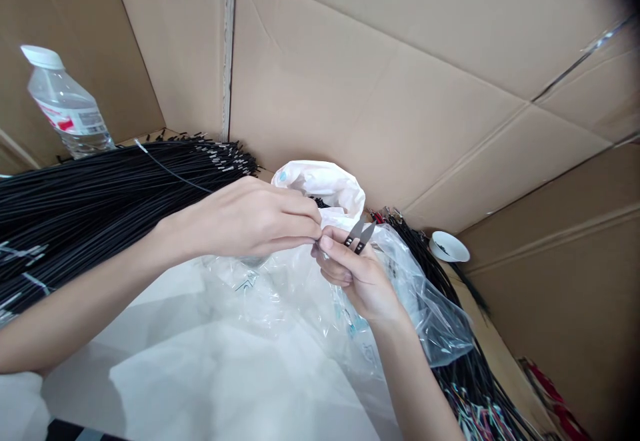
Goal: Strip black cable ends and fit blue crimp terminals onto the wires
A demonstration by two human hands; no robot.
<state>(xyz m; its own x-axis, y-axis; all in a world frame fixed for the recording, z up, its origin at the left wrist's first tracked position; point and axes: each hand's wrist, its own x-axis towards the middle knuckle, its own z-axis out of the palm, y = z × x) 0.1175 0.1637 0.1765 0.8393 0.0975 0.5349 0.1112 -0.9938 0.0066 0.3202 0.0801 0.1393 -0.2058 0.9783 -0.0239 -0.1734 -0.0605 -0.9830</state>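
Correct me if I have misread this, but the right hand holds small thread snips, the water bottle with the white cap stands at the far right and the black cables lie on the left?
One detail is off: the water bottle stands at the far left, behind the black cables, as the head view shows. The right hand does hold the small thread snips.

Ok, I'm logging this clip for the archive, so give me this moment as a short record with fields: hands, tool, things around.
left hand: left hand, fingertips pinched together, meeting the right hand; what it pinches is too small to tell
right hand: right hand, closed on small snips, blades pointing up
under the hands: clear plastic bag, crumpled
left side: bundle of black cables
far left: water bottle, capped, upright
right side: small white cup
backdrop: cardboard walls
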